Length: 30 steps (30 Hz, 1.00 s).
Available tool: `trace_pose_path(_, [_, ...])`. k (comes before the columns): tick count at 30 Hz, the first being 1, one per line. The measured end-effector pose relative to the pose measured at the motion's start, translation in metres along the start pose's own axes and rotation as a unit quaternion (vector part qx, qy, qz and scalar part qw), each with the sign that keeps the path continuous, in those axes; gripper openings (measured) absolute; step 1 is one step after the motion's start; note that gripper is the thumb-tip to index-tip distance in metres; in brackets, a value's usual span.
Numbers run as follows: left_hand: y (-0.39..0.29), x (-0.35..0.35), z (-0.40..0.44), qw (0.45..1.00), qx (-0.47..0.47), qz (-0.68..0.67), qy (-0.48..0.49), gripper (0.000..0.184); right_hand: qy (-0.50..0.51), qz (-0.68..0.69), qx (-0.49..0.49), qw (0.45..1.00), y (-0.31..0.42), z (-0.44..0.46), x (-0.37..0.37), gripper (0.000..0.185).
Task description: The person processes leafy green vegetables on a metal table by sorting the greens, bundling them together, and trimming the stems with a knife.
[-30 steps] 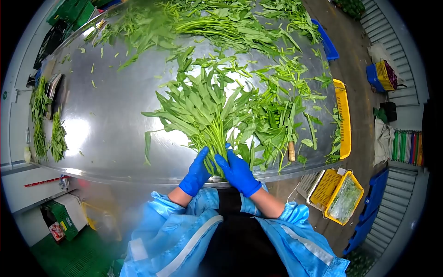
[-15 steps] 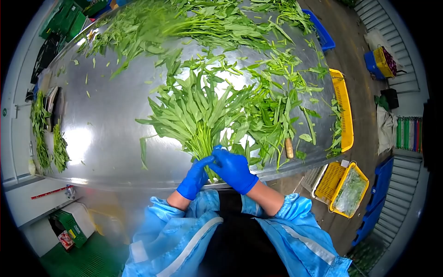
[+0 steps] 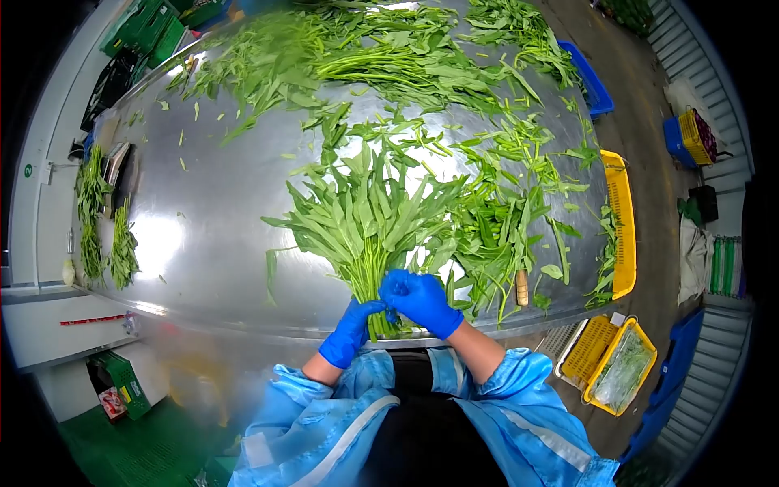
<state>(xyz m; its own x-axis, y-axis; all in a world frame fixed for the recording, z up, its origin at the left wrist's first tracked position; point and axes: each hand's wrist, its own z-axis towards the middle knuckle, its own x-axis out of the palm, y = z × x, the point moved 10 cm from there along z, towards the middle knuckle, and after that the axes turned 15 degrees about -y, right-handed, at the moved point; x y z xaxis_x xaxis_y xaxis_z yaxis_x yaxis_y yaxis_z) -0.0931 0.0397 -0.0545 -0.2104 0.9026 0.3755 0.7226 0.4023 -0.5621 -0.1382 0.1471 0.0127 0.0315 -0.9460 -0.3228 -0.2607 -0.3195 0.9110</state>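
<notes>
A bunch of long-leaved greens, resembling water spinach (image 3: 365, 219), lies on the steel table (image 3: 211, 219) with its leaves pointing away from me and its stems toward me. My left hand (image 3: 349, 333), in a blue glove, is closed around the lower stems from the left, thumb across them. Also gloved in blue, my right hand (image 3: 423, 303) has its fingers curled together against the right side of the stems; whatever it pinches is hidden. Cut stem ends show just below the hands. To the right, a wooden-handled tool (image 3: 522, 288) lies partly under loose greens (image 3: 495, 219).
More greens (image 3: 389, 65) are heaped along the far side. Small bundles (image 3: 123, 247) lie at the left edge. A yellow crate (image 3: 621, 223) and a blue crate (image 3: 588, 77) stand against the right edge; another yellow crate (image 3: 623, 365) with bagged greens sits lower right.
The view has shifted, so the table appears farther right and lower. My hands, pressed together before, are slightly apart at the stems, and more of the stem ends shows.
</notes>
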Motion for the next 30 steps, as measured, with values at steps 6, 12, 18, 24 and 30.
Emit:
trace_pose_path(6, [-0.052,-0.024,-0.025,0.999,0.014,-0.052,0.008,0.049,0.207,0.252,0.106,0.939,0.033,-0.028,0.022,0.008])
trace_pose_path(12, [-0.248,-0.096,-0.094,0.926,0.316,0.124,-0.166,0.049,0.069,0.246,0.134,0.957,0.002,-0.022,0.035,0.013])
trace_pose_path(18, [-0.330,-0.203,-0.103,0.341,0.402,0.736,-0.425,0.030,0.031,0.267,0.232,0.935,-0.021,-0.040,0.087,0.022])
trace_pose_path(24, [-0.234,-0.325,0.006,0.192,0.303,0.883,-0.303,0.007,0.076,0.235,0.233,0.941,-0.012,-0.051,0.134,0.023])
trace_pose_path(30, [-0.224,-0.321,0.003,0.180,0.312,0.880,-0.311,0.007,0.089,-0.008,-0.077,0.993,0.021,-0.027,0.168,0.021])
